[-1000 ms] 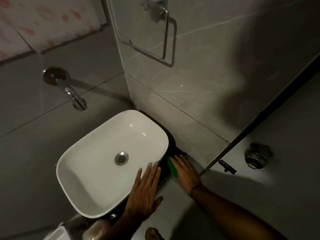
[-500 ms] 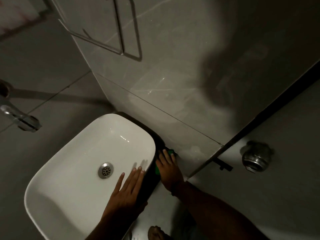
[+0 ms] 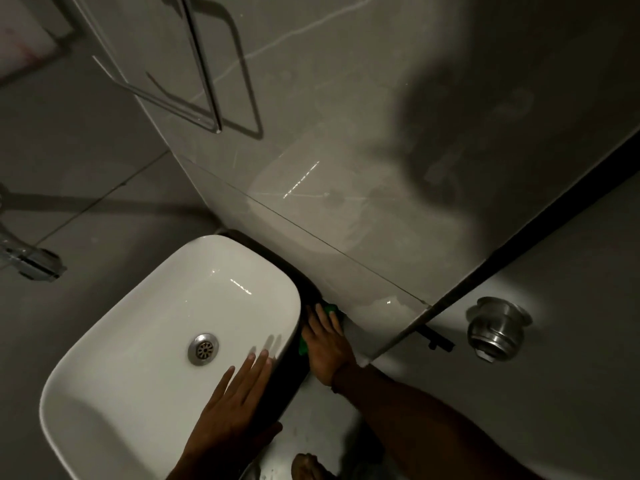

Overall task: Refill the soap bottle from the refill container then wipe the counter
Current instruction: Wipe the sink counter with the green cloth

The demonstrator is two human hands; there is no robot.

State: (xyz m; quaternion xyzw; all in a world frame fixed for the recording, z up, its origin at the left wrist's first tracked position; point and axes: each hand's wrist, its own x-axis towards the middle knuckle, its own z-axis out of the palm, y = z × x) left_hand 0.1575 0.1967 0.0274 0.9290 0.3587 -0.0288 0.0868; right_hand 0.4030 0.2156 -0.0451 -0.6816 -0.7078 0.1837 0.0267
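My right hand [image 3: 327, 344] presses a green cloth [image 3: 303, 346] flat on the dark counter strip [image 3: 294, 271] between the white basin [image 3: 145, 341] and the tiled wall. Only green edges of the cloth show, at the fingertips and beside the palm. My left hand [image 3: 239, 407] lies flat on the basin's right rim with its fingers spread and nothing in it. The soap bottle and the refill container are out of view.
A metal tap [image 3: 31, 261] juts from the wall at the left. A towel ring [image 3: 204, 81] hangs above the basin. A glass partition edge [image 3: 450, 299] with a dark bracket [image 3: 438, 337] and a round steel fitting [image 3: 497, 329] stand to the right.
My right hand has slid the green cloth farther back along the counter strip beside the basin. My view has swung right, so the tap sits at the left edge. The left hand stays on the rim.
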